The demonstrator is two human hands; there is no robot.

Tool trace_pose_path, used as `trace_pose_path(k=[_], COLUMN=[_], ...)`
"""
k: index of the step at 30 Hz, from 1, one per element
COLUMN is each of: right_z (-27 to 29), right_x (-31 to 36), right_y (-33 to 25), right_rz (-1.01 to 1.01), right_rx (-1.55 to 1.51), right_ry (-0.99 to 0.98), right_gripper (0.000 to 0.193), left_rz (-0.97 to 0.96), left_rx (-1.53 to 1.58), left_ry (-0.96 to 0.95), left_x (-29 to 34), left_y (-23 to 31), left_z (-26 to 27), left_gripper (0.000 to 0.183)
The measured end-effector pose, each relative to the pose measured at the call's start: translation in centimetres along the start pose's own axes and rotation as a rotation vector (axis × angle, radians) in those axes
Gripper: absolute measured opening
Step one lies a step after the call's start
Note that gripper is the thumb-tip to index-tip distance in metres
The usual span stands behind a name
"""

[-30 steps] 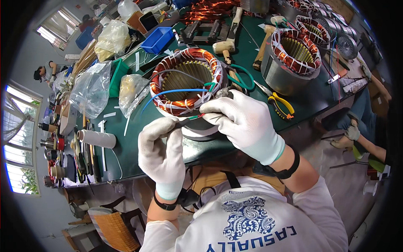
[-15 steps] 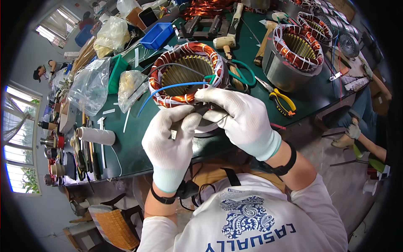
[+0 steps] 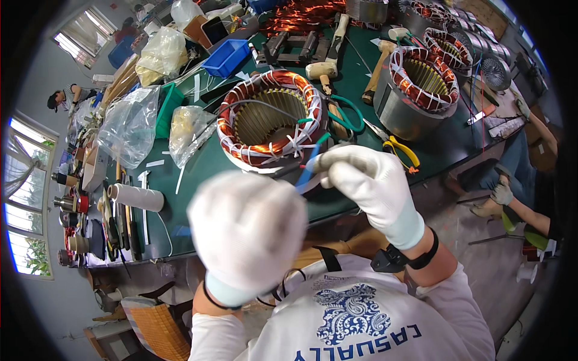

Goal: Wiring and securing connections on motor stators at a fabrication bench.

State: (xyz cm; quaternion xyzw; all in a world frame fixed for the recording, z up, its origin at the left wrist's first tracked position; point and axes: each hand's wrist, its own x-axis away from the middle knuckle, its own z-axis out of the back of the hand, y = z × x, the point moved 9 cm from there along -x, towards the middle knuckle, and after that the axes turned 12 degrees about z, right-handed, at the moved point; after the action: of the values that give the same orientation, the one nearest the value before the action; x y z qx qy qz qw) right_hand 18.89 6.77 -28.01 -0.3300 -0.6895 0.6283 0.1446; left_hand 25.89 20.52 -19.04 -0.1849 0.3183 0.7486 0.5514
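Note:
A motor stator with copper windings tied in white cord lies on the green workbench in front of me. Blue and grey lead wires run out of it toward me. My right hand, in a white glove, pinches those wires just in front of the stator. My left hand, also gloved, is raised close to the camera and blurred; its fingers are curled, and what it holds is hidden.
A second wound stator stands to the right, with yellow-handled pliers, green-handled cutters and mallets between. Plastic bags, a blue bin and a white roll lie left. Another person's gloved hand is at far right.
My left hand has lifted off the wires and swung up toward the camera. My right hand stays at the stator's near edge, still gripping the leads.

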Motion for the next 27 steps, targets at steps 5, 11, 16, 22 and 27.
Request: trace_pose_path(k=[5,11,16,22,27], right_z=[0.6,2.1,-1.3,-2.4,-2.2], right_x=[-0.5,-1.7,-1.3,-3.0,-3.2], right_y=[1.1,-1.8,-4.5,-4.3,-3.2], right_rz=[-0.080,0.381,0.697,0.618,0.427], right_rx=[0.125,0.423,0.579,0.642,0.550], right_ry=[-0.082,-0.008,-0.169,-0.178,-0.140], right_gripper=[0.024,0.026,0.031,0.019,0.013], left_rz=[-0.061,-0.045,-0.123,-0.148,-0.070], left_rx=[0.252,0.093,0.091,-0.028,0.137], left_ry=[-0.259,0.055,0.087,0.162,0.099], left_x=[0.9,-1.4,-2.3,-2.1,-1.3], left_y=[1.2,-1.6,-1.9,-3.6,-3.8], left_z=[-2.9,0.1,-1.1,-1.1,-2.1], left_gripper=[0.019,0.034,0.038,0.032,0.028])
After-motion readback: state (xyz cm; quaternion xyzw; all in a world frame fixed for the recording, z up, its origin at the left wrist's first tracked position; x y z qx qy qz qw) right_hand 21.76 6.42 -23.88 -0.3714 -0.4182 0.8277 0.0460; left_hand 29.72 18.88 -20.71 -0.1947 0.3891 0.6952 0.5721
